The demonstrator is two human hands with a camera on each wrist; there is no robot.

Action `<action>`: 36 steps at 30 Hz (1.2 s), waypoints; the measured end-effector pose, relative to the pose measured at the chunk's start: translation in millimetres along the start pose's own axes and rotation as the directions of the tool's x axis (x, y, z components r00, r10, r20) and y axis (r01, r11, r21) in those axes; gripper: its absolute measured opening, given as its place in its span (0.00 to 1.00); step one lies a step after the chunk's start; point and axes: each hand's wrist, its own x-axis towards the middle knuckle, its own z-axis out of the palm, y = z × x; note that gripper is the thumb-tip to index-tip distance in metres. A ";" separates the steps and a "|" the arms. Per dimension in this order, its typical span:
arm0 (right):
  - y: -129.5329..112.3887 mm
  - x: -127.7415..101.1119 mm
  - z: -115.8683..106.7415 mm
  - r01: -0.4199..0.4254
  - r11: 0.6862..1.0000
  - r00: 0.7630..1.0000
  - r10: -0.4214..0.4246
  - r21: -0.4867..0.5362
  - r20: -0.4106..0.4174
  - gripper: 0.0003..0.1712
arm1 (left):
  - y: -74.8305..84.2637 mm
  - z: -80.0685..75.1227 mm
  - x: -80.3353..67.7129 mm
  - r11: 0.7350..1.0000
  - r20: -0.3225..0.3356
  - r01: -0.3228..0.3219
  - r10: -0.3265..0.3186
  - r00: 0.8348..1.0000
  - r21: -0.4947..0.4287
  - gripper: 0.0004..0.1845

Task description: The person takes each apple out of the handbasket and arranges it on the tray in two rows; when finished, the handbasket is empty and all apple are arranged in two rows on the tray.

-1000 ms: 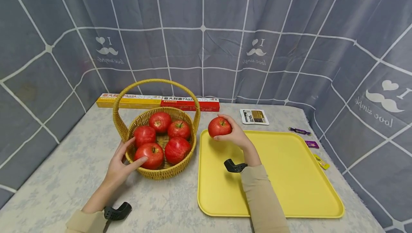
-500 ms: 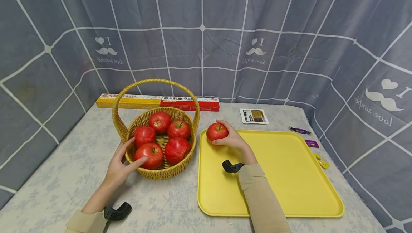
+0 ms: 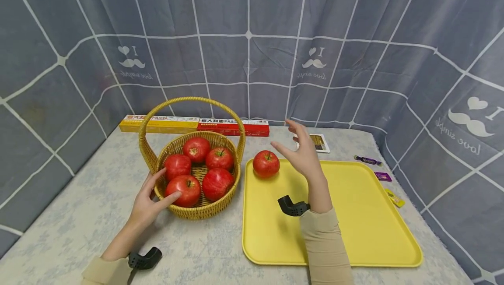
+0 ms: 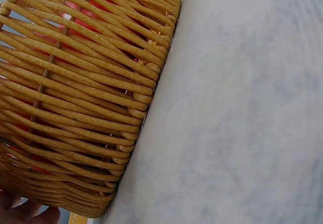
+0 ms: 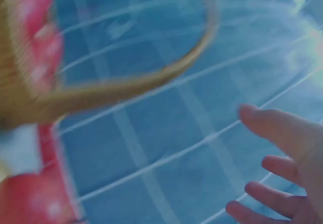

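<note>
Red apple (image 3: 266,163) is sitting on the yellow tray (image 3: 354,215), with the right hand (image 3: 301,156) hovering just beside it, grip released. The left hand (image 3: 147,204) is resting against the wicker basket (image 3: 204,210), apparently steadying it; next likely comes reaching for another apple.

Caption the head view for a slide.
Right hand open above a yellow tray beside one apple; left hand rests on the apple basket.

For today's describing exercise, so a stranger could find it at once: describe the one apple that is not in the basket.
Start at the big yellow tray on the right half of the table. In its far left corner, next to the wicker basket, sits a single red apple. Unlike the five apples in the basket, it lies alone on the tray, beside the open right hand.
</note>
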 end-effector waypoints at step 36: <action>-20.8 -13.8 118.0 0.059 0.969 0.857 -0.173 0.242 0.485 0.44 | -1.0 0.7 1.2 1.000 -0.003 -0.005 0.005 1.000 -0.027 0.40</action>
